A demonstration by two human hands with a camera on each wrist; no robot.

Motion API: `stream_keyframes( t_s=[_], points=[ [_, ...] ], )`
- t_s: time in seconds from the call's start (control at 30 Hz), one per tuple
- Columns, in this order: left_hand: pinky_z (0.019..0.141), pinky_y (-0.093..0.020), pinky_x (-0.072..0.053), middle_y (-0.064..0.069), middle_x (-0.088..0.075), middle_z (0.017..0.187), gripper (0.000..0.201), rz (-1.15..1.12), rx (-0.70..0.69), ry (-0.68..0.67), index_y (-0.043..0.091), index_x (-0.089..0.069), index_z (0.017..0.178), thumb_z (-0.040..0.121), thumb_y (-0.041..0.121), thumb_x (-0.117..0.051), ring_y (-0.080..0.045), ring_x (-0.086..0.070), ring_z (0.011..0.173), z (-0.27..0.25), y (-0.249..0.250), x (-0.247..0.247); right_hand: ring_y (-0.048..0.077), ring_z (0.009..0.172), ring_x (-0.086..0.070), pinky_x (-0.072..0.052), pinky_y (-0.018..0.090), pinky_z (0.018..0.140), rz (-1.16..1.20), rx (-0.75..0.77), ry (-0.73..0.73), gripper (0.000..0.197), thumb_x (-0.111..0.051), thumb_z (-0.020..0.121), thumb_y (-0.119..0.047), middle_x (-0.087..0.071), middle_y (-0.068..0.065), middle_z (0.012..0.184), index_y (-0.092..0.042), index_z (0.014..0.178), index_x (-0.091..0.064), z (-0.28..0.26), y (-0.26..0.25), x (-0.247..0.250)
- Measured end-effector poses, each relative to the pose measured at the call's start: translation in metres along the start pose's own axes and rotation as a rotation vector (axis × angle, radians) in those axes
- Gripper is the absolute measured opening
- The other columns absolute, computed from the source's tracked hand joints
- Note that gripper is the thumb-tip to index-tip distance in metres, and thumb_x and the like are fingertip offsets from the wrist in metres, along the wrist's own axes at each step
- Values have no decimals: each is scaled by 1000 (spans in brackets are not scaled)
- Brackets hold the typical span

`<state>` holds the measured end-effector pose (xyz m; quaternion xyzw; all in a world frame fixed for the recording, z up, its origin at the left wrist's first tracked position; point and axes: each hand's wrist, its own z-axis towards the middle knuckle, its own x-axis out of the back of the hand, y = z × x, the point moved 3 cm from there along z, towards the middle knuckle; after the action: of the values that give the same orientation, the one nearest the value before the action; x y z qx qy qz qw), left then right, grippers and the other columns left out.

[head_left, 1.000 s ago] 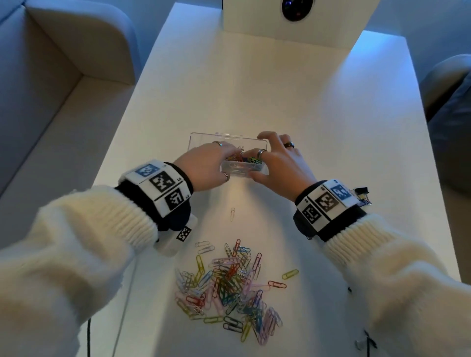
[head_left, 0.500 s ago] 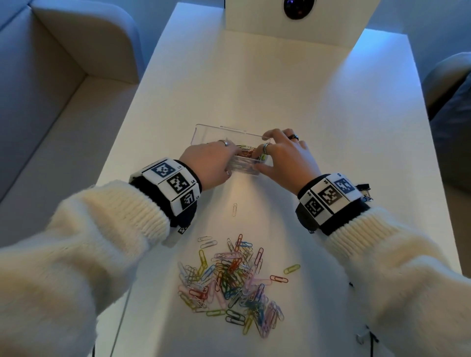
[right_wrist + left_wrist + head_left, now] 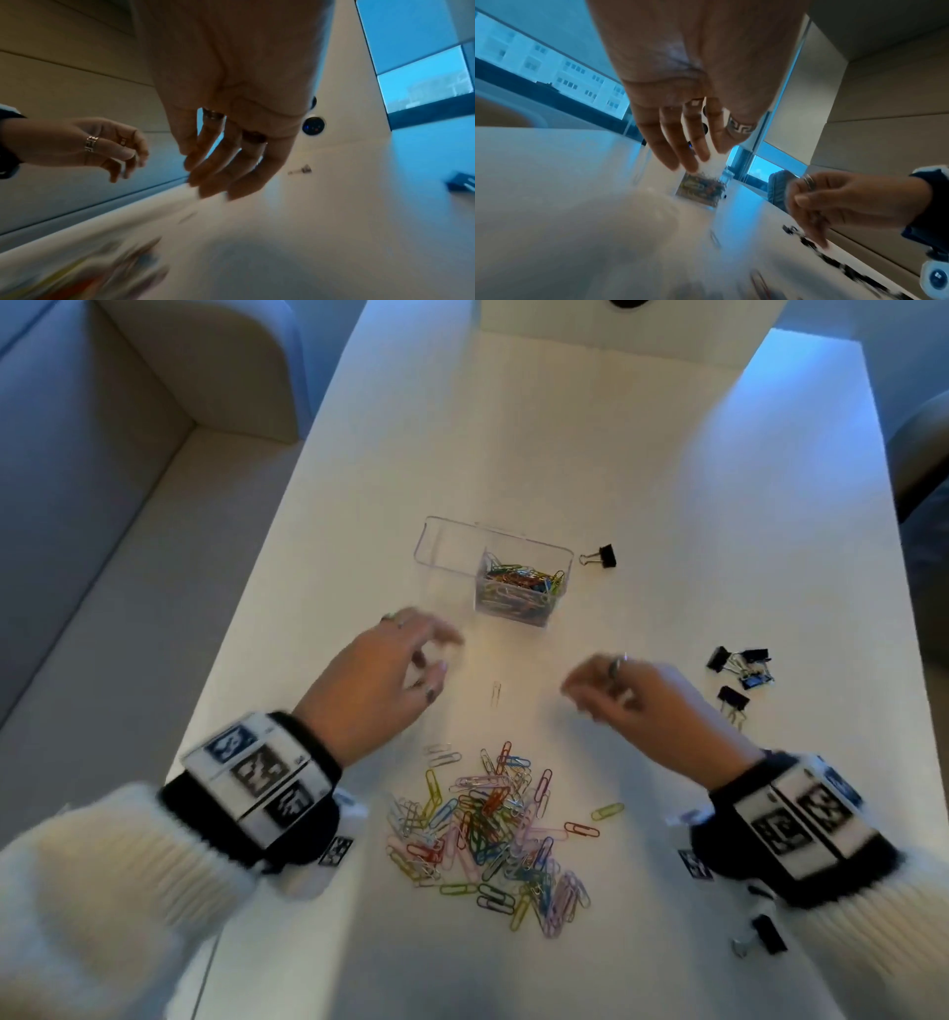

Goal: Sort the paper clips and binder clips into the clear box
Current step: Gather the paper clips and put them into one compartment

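The clear box [image 3: 447, 541] stands mid-table; its right compartment holds coloured paper clips [image 3: 518, 588], and its left compartment looks empty. A loose pile of paper clips [image 3: 488, 829] lies near me, with one single clip [image 3: 495, 693] between my hands. My left hand [image 3: 436, 660] hovers near the box's front left, fingers relaxed and empty. My right hand [image 3: 580, 693] hovers on the other side, loosely curled, also empty. Both are motion-blurred. The left wrist view shows straight fingers [image 3: 677, 156] and the box [image 3: 700, 186] beyond. Relaxed fingers [image 3: 218, 178] show in the right wrist view.
One black binder clip [image 3: 601, 555] lies right of the box. Several more binder clips [image 3: 739, 667] sit at the right, and another [image 3: 760, 937] by my right sleeve. A white stand [image 3: 616, 331] with a dark lens is at the table's far end, a sofa [image 3: 102, 454] to the left.
Both hands have left the box and drawn back toward me and apart. The box now stands uncovered, and the binder clips at the right have come into view.
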<state>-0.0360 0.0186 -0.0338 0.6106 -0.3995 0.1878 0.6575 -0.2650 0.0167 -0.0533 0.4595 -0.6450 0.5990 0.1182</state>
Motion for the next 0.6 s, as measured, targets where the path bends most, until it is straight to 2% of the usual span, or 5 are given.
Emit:
stream_keyframes(
  t_s=[0.13, 0.23, 0.4, 0.5, 0.6],
  points=[
    [60, -31, -53, -4, -66, 72, 10, -377, 362, -705, 19, -57, 84, 89, 27, -56, -15, -64, 58, -64, -22, -34, 10, 57, -63, -56, 24, 64, 240, -259, -636, 31, -48, 83, -48, -68, -3, 68, -23, 78, -65, -59, 12, -53],
    [57, -22, -50, 1, -65, 79, 11, -404, 419, -1029, 19, -55, 88, 92, 28, -52, -12, -64, 62, -88, -28, -71, 11, 64, -65, -55, 27, 65, 234, -246, -781, 31, -51, 88, -45, -69, -4, 74, -21, 80, -67, -73, 6, -82],
    [62, -24, -51, 6, -65, 83, 11, -465, 313, -817, 19, -56, 101, 90, 22, -56, -10, -64, 69, -77, -30, -81, 4, 68, -65, -52, 15, 66, 139, -72, -493, 24, -51, 88, -41, -70, -6, 81, -23, 88, -66, -62, -3, -85],
    [74, -28, -52, 4, -63, 92, 16, -425, 231, -371, 29, -57, 99, 85, 23, -63, -7, -61, 77, -82, -35, -63, 1, 76, -60, -46, 13, 68, 215, -141, -83, 15, -55, 86, -37, -64, -13, 86, -28, 94, -64, -74, 5, -68],
    [111, -37, -28, -2, -32, 145, 89, 46, 183, -165, 19, -28, 140, 72, 75, -42, -18, -32, 133, -99, -42, -60, 7, 99, -49, -46, 30, 91, 131, -364, 228, 33, -57, 86, -31, -44, -10, 107, -26, 118, -51, -96, 29, -67]
  ],
)
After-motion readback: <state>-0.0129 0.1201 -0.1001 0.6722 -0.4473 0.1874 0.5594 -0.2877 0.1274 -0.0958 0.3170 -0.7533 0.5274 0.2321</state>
